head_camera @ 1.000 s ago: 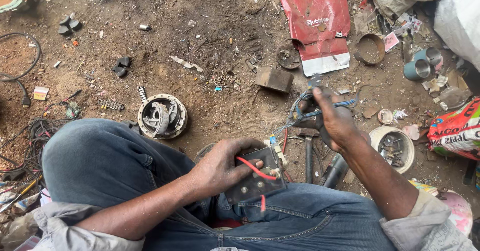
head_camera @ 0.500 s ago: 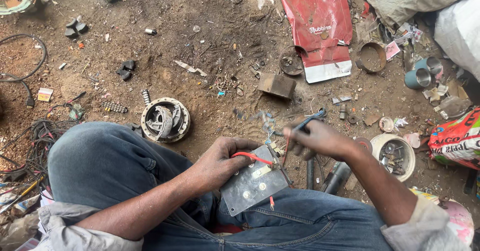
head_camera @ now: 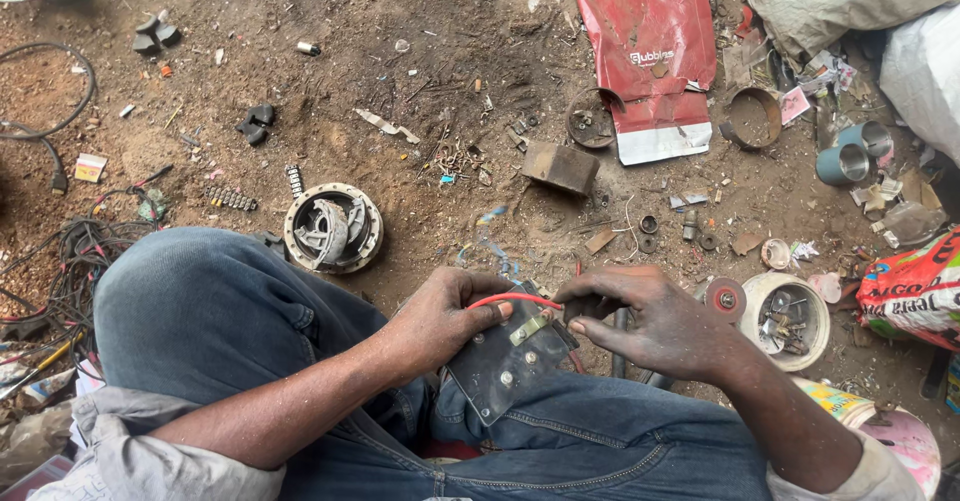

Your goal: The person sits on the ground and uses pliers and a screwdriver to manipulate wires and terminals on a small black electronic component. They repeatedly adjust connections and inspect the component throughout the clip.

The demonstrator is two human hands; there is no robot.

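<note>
A dark flat metal plate with small screws and a brass tab rests on my lap, between my knees. My left hand grips its left edge, thumb pressed by a red wire that arcs across the top. My right hand lies over the plate's upper right corner with fingers curled down on it; whether the fingers pinch a small tool is hidden.
A round metal drum hub lies on the dirt by my left knee. A white cup of small parts sits at right, next to a grinding disc. A red bag, a rusty block and tangled cables lie around.
My right hand came back from the ground at right, where it held pliers, and now rests on the plate. The left hand kept its grip on the plate.
</note>
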